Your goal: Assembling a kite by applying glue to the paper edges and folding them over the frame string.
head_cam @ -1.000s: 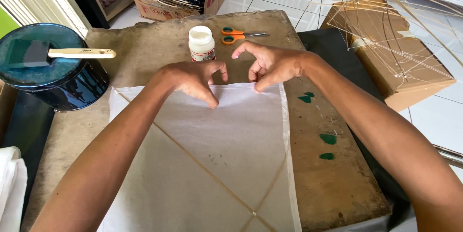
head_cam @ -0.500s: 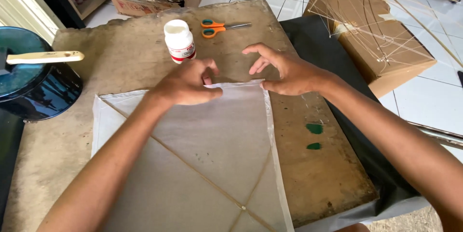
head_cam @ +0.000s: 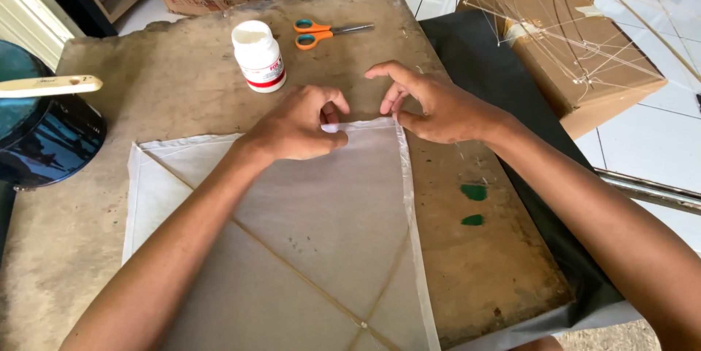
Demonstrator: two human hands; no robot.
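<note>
A white paper kite [head_cam: 307,227] with thin bamboo sticks crossing under it lies flat on a worn brown board [head_cam: 182,81]. My left hand [head_cam: 296,128] presses its fingers on the kite's folded top edge, near the middle. My right hand [head_cam: 431,106] pinches the same edge at the top right corner, with thumb and fingers on the paper fold. The two hands sit close together, a few centimetres apart. A white glue bottle [head_cam: 258,55] with a red label stands just beyond my left hand.
Orange-handled scissors [head_cam: 328,32] lie at the board's far edge. A dark blue bowl [head_cam: 44,139] with a pale handle [head_cam: 47,86] across it sits at left. A cardboard box [head_cam: 577,52] with a bamboo kite frame [head_cam: 584,15] lies at right. Two green spots [head_cam: 473,192] mark the board.
The view has shifted, so everything sits lower and further right in frame. Both hands have stayed on the kite's top edge, with my right hand now pinching nearer the corner.
</note>
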